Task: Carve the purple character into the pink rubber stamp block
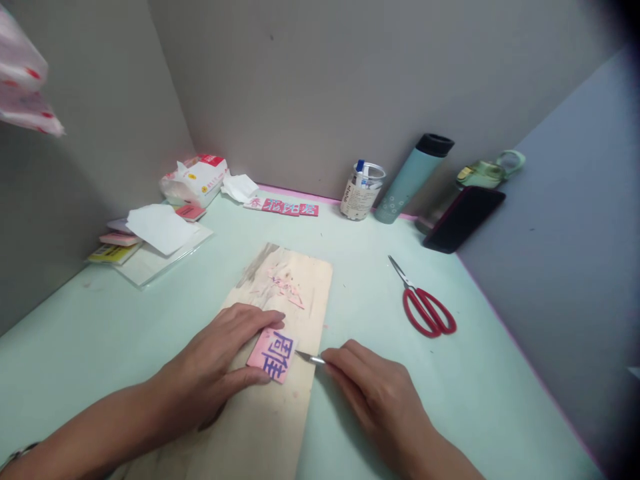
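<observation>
A pink block (261, 355) marked with a dark blue character lies on a pale wooden board (310, 287). My left hand (225, 350) grips it from the left, fingers at its top edge and thumb at its lower edge. To the right, my right hand (375, 383) is closed around the silver handle of a craft knife (311, 359). The blade points left, its tip close to the block's right edge; whether they touch I cannot tell. Pink shavings (287, 287) are scattered on the board above the block.
Red-handled scissors (423, 310) lie at right. Behind stand a pen jar (361, 193), a teal bottle (413, 180), a green-lidded bottle (483, 175) and a dark phone (465, 220). Small carved pieces (285, 207) line the back; papers (160, 229) and a tissue pack (197, 180) sit left.
</observation>
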Available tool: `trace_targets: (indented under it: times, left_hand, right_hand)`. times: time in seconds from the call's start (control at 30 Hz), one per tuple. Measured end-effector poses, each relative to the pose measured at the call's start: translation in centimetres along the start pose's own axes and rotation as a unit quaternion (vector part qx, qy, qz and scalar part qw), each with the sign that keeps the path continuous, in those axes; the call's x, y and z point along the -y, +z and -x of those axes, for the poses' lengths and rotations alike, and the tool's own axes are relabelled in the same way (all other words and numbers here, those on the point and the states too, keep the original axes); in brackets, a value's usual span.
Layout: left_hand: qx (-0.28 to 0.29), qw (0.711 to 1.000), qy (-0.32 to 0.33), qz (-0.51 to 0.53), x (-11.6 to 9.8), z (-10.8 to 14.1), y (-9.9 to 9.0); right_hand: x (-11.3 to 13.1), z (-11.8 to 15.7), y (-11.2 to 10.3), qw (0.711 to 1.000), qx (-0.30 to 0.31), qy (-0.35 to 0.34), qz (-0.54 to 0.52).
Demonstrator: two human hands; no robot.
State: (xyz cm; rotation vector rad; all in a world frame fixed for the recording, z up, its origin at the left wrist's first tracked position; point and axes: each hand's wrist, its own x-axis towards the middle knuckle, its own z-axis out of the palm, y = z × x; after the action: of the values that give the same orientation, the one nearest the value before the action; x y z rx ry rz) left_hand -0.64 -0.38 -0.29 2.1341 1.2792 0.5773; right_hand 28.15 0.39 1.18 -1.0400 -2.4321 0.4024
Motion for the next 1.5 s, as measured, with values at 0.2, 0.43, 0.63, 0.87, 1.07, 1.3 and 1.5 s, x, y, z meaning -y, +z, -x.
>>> trace_targets:
  times: [0.2, 0.43, 0.63, 0.87, 1.07, 1.3, 1.5]
  left_hand:
    - [0.005, 1.0, 0.001, 0.005, -0.03, -0.1, 0.08]
    - [0.0, 1.0, 0.008, 0.001, -0.12, -0.04, 0.01]
    - [-0.009, 1.0, 0.009, 0.003, -0.18, -0.21, 0.17]
    - [-0.008, 1.0, 0.011, -0.008, -0.02, 0.01, 0.0]
    - [-0.016, 1.0, 0.008, 0.0, -0.19, -0.06, 0.19]
    - [-0.013, 1.0, 0.008, -0.001, -0.22, 0.06, 0.14]
    - [-0.016, 1.0, 0.009, -0.009, -0.17, -0.04, 0.04]
  right_hand:
    - [0.17, 0.09, 0.12, 1.0, 0.009, 0.001, -0.013]
    - [0.27, -0.05, 0.22, 0.999, 0.017, 0.001, -0.038]
    - [0.46, -0.16, 0.29, 0.998, 0.026, 0.003, -0.061]
    - [0.27, 0.07, 0.2, 0.999, 0.009, 0.008, -0.039]
    - [0.5, 0.0, 0.17, 0.999, 0.016, 0.012, -0.045]
    - [0.82, -0.06, 0.22, 0.999, 0.008, -0.005, -0.044]
    - [0.96, -0.18, 0.27, 0.999, 0.012, -0.012, -0.051]
